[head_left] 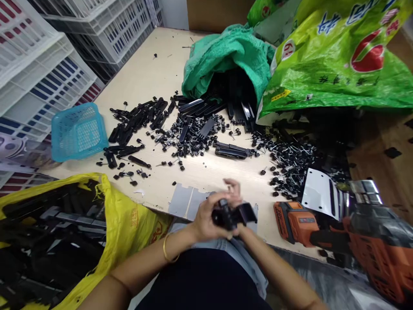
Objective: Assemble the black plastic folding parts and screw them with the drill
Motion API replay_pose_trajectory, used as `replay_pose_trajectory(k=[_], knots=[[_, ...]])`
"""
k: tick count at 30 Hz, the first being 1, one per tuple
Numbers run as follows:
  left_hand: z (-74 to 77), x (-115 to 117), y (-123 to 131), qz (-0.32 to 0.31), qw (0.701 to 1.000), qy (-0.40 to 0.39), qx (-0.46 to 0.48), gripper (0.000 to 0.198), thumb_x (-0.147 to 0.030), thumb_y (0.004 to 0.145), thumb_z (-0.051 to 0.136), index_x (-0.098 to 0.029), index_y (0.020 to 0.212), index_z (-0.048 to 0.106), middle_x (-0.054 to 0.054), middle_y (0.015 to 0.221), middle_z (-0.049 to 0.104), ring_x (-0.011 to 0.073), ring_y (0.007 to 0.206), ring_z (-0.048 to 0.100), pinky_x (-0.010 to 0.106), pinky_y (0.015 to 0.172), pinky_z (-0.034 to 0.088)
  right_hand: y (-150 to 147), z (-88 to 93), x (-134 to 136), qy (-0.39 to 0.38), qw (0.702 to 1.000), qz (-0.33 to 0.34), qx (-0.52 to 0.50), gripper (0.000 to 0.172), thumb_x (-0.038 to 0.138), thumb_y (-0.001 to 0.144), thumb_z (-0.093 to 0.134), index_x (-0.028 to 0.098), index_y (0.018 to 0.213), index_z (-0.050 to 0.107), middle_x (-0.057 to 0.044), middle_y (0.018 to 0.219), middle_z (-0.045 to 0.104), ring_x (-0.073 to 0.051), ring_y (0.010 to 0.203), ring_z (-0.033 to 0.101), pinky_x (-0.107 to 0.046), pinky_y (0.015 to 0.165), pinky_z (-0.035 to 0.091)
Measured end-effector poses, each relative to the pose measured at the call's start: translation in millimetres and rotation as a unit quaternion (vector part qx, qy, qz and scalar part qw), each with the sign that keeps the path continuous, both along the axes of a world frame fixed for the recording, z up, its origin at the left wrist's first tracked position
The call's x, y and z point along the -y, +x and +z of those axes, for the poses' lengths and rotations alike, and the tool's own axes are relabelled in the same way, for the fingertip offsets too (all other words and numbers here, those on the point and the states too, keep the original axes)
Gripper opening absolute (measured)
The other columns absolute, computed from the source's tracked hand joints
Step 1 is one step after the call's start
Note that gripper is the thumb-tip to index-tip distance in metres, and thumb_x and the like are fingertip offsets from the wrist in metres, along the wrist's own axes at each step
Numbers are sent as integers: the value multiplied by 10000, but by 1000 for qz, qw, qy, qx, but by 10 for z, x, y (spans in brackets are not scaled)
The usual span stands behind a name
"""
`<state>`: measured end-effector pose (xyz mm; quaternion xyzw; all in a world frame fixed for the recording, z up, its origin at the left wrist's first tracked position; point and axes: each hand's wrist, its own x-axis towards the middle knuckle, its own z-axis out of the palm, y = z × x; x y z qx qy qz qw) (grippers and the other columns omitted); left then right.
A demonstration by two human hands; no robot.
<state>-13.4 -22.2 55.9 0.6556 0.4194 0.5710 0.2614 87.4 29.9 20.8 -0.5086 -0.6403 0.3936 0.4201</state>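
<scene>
The left hand [204, 217] grips a black part [227, 216], perhaps steadying it for the blurred right hand [235, 193], grip unclear, with black-headed screws [192, 140] seemingly handy before the green sack [226, 49].

Crates [109, 34] stacked left of table [142, 64]; basket [61, 148] at table's left edge, long parts [130, 125] to its right. Far sack [232, 47] lies at back, far-right bag [309, 88] beside it, screws [192, 144] before both. Power tool [300, 224] at right front. Near-left bag [127, 219] holds more parts [54, 241]. Held part [225, 216] in left hand [202, 218], above near edge; right hand [236, 197] just beside.
</scene>
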Motion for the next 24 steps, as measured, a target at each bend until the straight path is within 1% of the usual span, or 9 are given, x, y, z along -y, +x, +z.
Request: replay_pose_trajectory(k=[2,4,6,8,11,15,17,20,24], knots=[[-265,-287,-72,39,991,18,-127,599,-518,828,580,-244,1304,338,67,1081,679,200,999,658,368,852,547,149,33,-525,4,996,-84,3,268,430,837,459,212,987,505,-80,990,572,-220,941,550,-431,854,448],[-506,-592,-121,72,956,26,-284,540,-478,815,616,-220,1257,445,79,1100,675,220,1043,640,354,854,545,296,175,-1053,23,992,-125,0,234,389,855,431,217,986,521,-100,1037,566,-235,974,545,-462,884,423],[-681,-869,-126,67,912,26,-405,429,-410,818,631,-216,1188,531,95,1211,628,242,1151,579,378,937,504,297,351,-1460,47,993,-88,65,183,328,852,435,222,957,541,-95,1017,576,-239,984,548,-458,896,419],[-779,-1089,-92,54,880,24,-472,346,-345,836,613,-226,1157,568,107,1341,533,264,1267,478,442,1042,412,84,472,-1702,57,979,0,197,185,268,859,419,207,962,560,-92,1017,594,-225,996,551,-426,915,413],[-823,-1302,-13,35,867,6,-498,426,-388,852,577,-219,1241,531,153,1413,439,310,1350,355,568,1106,255,-526,459,-1848,47,942,90,321,235,278,864,466,160,1036,574,-120,1056,615,-253,1052,537,-437,938,383],[-819,-1440,63,44,875,-31,-482,543,-421,920,440,-155,1390,378,187,1472,335,326,1388,272,564,1120,210,-1299,238,-1948,10,924,55,378,509,427,830,560,103,1216,488,-222,1205,547,-358,1169,462,-517,958,330],[-811,-1485,71,64,875,-37,-478,518,-378,950,372,-163,1420,331,163,1507,278,321,1407,225,531,1134,192,-1486,165,-2030,-25,933,37,358,568,367,801,605,64,1255,450,-245,1234,522,-355,1197,439,-498,977,318],[-785,-1556,47,58,871,-42,-485,508,-353,959,331,-158,1428,328,152,1507,285,325,1405,227,499,1141,179,-1452,175,-2140,-48,959,46,276,519,181,770,579,9,1244,456,-226,1159,571,-298,1147,493,-437,982,329],[-737,-1663,-9,24,877,-34,-478,599,-450,887,458,-143,1398,392,183,1425,413,356,1338,339,537,1126,193,-857,320,-1941,-49,982,53,173,436,215,819,480,113,1243,489,-115,1071,631,-203,954,596,-346,851,439]])
